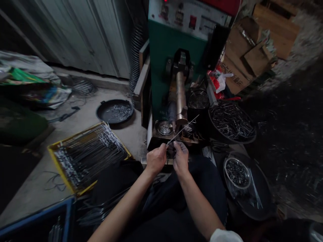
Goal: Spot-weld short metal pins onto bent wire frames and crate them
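Note:
My left hand (155,158) and my right hand (180,157) meet in front of me above my lap, both closed on the near end of a thin metal rod (183,129). The rod slants up and to the right, its far tip near the brass-coloured cylinder (180,97) of a green machine (174,50). A small round dish of tiny metal parts (165,128) sits on the machine's base just left of the cylinder. What my fingers pinch at the rod's near end is too small and dark to make out.
A yellow tray of long wire pieces (85,154) lies on the floor at left, a black pan of small parts (115,111) behind it. Right of the machine stand a large dark bowl of metal bits (230,122) and a smaller dish (237,173). Cardboard boxes (248,50) pile up at back right.

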A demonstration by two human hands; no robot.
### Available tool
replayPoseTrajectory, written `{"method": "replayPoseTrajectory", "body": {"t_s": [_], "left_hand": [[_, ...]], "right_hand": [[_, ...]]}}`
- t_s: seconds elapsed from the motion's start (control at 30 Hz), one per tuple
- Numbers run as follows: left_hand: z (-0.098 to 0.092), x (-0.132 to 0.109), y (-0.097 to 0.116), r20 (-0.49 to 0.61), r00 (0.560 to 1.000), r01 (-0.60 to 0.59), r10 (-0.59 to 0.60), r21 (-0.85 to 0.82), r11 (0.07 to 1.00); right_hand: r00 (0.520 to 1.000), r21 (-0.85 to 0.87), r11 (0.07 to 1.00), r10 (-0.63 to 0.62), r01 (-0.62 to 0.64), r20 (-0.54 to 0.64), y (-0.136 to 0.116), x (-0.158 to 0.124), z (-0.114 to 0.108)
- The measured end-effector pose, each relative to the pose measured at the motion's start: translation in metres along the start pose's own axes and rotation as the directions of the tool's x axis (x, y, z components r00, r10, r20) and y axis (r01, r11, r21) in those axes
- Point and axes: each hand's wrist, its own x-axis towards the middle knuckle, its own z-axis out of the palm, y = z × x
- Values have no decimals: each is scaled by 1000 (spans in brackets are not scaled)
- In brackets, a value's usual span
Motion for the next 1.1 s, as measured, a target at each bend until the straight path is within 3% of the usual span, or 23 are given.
{"method": "replayPoseTrajectory", "body": {"t_s": [0.4, 0.63, 0.9, 1.1], "left_hand": [[-5, 11, 2, -37, 999, -28, 27, -39, 999], [-4, 18, 1, -79, 996, -49, 44, -63, 997], [-5, 23, -2, -79, 994, -82, 76, -80, 993], [-3, 26, -1, -64, 993, -103, 97, -95, 990]], "right_hand": [[996, 20, 1000, -7, 8, -83, -3, 12, 7], [997, -19, 1000, 11, -12, -71, -11, 13, 15], [999, 47, 999, 30, -28, -42, -10, 18, 13], [999, -61, 998, -15, 13, -34, -9, 22, 3]]}}
